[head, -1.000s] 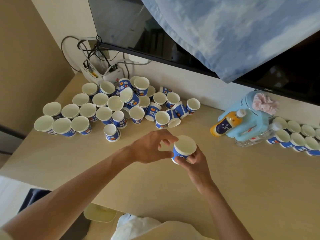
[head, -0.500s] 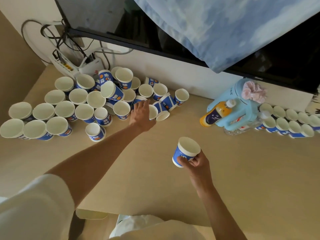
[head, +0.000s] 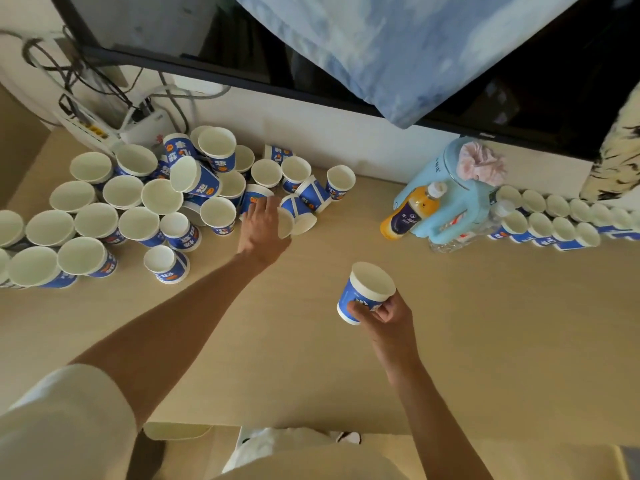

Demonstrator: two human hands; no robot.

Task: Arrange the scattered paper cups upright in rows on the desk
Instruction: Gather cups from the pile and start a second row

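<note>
Fingers [head: 356, 308] of the right hand [head: 386, 315] curl round the lower wall of a blue-and-white paper cup [head: 367, 289], holding it mouth-up and slightly tilted above the bare desk [head: 485, 358]. A second ago both hands were on this cup. Now the left hand [head: 261, 226] has let go and reached up and to the left of that grip, into the heap of scattered cups [head: 138, 209]. Its fingers [head: 268, 206] lie straight and close together over tipped cups, with a toppled cup [head: 303, 223] just to their right; whether they touch one I cannot tell. Well to the right of the held cup, past a light-blue jug [head: 464, 209] and an orange juice bottle [head: 405, 216], the finished rows [head: 540, 223] stand upright. The held cup looks ready to join those rows while the left hand goes for the next one.
</note>
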